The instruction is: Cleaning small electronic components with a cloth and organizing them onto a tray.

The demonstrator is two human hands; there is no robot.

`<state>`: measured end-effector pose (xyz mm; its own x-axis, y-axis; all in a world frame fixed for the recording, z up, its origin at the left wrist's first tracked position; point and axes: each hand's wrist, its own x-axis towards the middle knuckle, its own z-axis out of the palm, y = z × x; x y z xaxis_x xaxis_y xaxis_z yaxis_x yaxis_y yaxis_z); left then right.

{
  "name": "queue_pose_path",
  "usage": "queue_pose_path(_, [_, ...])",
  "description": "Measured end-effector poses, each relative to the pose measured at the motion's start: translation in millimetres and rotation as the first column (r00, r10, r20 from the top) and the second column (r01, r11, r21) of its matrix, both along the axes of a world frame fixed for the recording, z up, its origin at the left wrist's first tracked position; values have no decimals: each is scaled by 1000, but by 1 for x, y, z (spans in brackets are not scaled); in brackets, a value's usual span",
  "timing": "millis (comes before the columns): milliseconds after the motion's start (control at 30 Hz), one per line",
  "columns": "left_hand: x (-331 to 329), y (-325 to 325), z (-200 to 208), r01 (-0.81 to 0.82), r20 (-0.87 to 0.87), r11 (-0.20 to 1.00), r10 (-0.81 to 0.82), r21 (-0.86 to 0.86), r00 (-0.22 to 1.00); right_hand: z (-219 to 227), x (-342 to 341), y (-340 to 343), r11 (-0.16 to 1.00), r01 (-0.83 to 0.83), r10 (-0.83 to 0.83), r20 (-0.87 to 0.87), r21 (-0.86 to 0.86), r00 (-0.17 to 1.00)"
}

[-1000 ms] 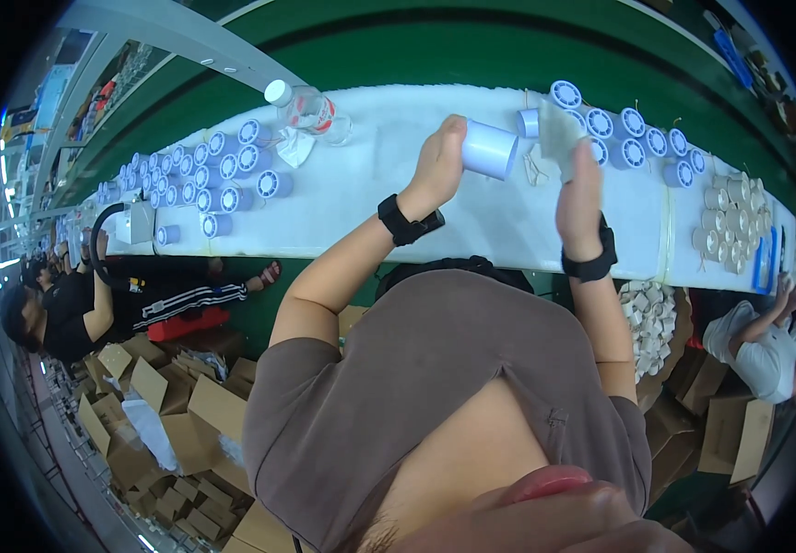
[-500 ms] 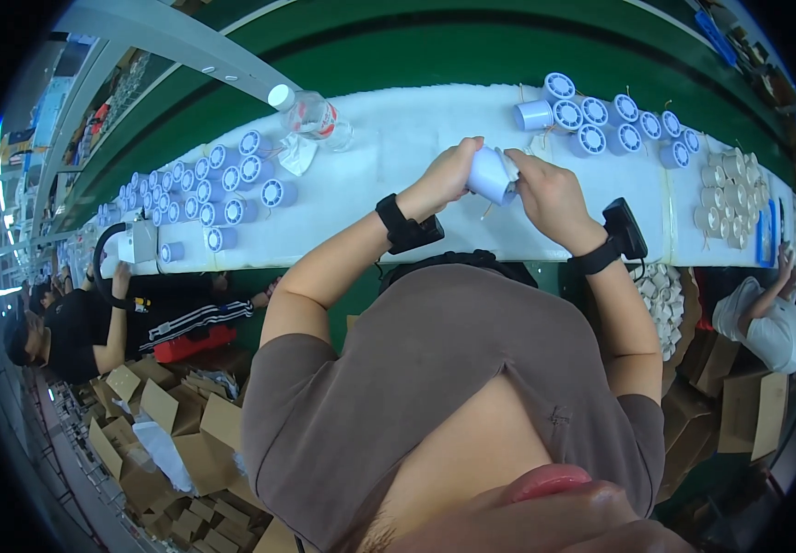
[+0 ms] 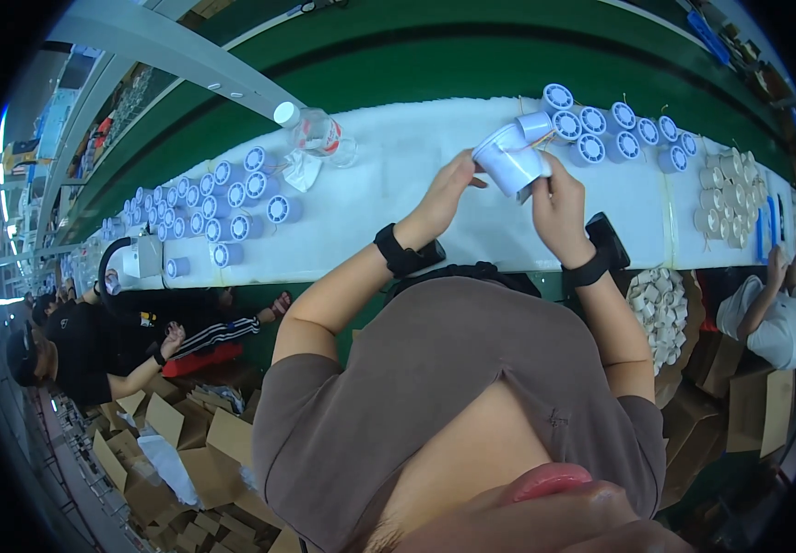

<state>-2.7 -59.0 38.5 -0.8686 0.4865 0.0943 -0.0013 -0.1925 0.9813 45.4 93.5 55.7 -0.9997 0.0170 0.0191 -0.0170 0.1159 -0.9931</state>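
I see the pale blue cup (image 3: 511, 166) up between the two hands, over the white table (image 3: 398, 207). It is tipped, so its long line slants: the wide rim points up by the left fingers, and the narrower end points down by the right fingers. The right hand (image 3: 560, 206) holds that low end, thumb and fingers close together. The left hand (image 3: 444, 197) has its fingers by the rim, a little spread; I can't tell if they grip it. Both forearms lean in. More cups (image 3: 590, 147) sit past the right fingers.
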Motion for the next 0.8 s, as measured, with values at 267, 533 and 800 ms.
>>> queue_pose_path(267, [-4,-3,30,-140,-124,990,140,8,982,-24,0,12,987,-87,103,116,-137,988])
queue_pose_path(533, [1,-11,18,-434,-687,836,98,-335,720,36,2,-33,775,166,194,-480,609,856])
queue_pose_path(800, [16,-34,14,-604,-619,692,285,-396,732,8,-5,-49,790,37,346,-496,611,796])
